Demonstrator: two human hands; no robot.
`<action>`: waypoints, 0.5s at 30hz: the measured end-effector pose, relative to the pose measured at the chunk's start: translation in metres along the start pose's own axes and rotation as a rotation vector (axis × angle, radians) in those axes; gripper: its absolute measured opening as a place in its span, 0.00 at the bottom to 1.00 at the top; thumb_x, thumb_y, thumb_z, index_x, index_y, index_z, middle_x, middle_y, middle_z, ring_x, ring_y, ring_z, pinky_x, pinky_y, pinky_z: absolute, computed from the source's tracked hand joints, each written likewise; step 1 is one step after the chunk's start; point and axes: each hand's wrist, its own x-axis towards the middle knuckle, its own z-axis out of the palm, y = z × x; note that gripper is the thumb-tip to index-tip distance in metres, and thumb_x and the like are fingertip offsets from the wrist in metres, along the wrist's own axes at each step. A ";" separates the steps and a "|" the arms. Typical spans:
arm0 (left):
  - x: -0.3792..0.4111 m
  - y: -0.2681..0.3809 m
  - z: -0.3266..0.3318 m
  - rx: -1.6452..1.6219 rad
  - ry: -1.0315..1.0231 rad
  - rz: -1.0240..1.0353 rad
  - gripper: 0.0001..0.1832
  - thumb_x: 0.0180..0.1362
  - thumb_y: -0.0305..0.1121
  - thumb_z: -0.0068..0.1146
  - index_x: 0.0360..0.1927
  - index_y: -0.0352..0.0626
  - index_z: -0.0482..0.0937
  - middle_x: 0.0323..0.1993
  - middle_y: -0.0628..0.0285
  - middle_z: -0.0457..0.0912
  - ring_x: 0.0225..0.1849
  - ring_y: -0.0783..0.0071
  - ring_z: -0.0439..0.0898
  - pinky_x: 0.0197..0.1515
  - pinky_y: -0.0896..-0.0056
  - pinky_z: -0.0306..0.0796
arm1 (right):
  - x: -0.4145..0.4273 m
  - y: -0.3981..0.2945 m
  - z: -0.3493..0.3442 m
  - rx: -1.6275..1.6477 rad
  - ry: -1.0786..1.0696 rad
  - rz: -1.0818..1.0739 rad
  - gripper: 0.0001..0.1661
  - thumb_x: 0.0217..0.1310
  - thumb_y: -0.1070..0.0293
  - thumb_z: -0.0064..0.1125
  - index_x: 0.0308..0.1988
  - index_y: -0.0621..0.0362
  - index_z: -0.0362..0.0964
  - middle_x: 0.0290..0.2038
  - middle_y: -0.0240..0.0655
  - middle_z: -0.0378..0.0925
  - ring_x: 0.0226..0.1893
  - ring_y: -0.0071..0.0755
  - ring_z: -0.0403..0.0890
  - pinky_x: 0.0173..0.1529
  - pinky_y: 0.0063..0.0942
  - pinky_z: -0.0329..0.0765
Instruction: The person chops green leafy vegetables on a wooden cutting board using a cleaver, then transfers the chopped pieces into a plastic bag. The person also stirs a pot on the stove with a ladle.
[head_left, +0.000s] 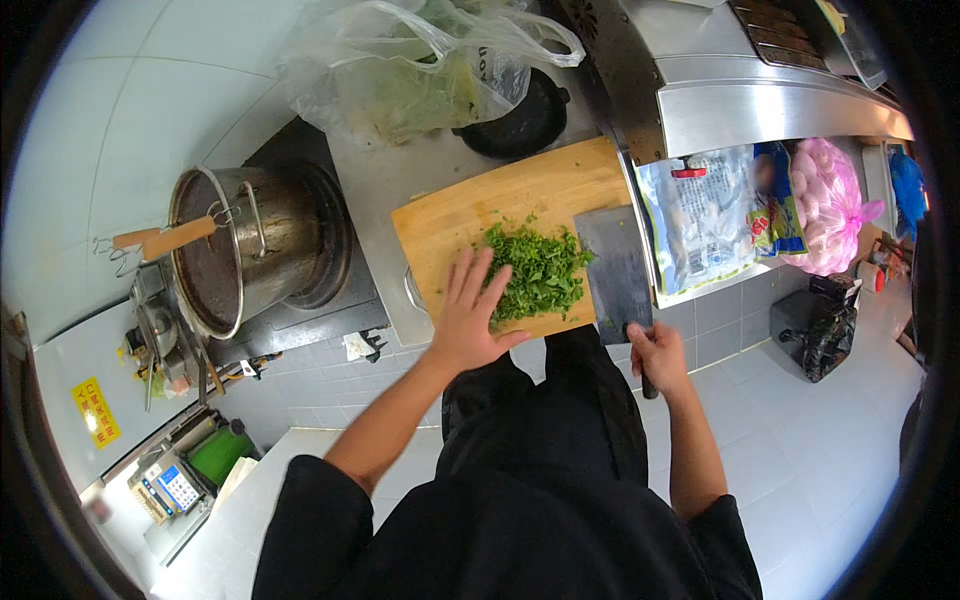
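Chopped green herbs (538, 276) lie heaped on a wooden cutting board (510, 191). My left hand (470, 315), fingers spread, rests at the left side of the heap, its fingertips touching or just over the leaves. In my right hand (657, 355) is the dark handle of a broad-bladed cleaver (616, 262). The blade lies across the board's right edge, close to the right side of the herbs, with a few green bits near it.
A large metal stockpot (259, 247) of dark liquid stands on a burner at left. Behind the board are a black pan (525, 124) and a clear plastic bag (427, 82) of greens. At right lie a printed food package (701, 217) and a pink bag (829, 210).
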 end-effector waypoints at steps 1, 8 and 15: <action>-0.006 0.004 0.008 -0.022 0.065 -0.043 0.58 0.48 0.62 0.74 0.77 0.43 0.60 0.79 0.39 0.50 0.79 0.30 0.48 0.76 0.29 0.46 | -0.003 0.010 0.005 0.021 0.012 0.019 0.23 0.73 0.55 0.63 0.33 0.64 0.72 0.17 0.33 0.72 0.14 0.24 0.73 0.18 0.28 0.69; 0.021 0.078 0.078 -0.083 0.369 -0.245 0.59 0.52 0.64 0.71 0.76 0.37 0.57 0.76 0.26 0.49 0.74 0.16 0.50 0.71 0.22 0.53 | -0.035 0.023 0.069 -0.018 -0.073 0.052 0.21 0.73 0.55 0.62 0.41 0.66 0.76 0.21 0.35 0.79 0.19 0.28 0.80 0.25 0.30 0.76; 0.026 0.084 0.086 -0.023 0.311 -0.372 0.38 0.66 0.43 0.63 0.73 0.34 0.63 0.76 0.27 0.48 0.74 0.21 0.52 0.71 0.29 0.55 | -0.033 0.024 0.086 -0.055 -0.260 0.043 0.20 0.71 0.58 0.63 0.43 0.68 0.78 0.24 0.47 0.82 0.23 0.39 0.85 0.32 0.36 0.79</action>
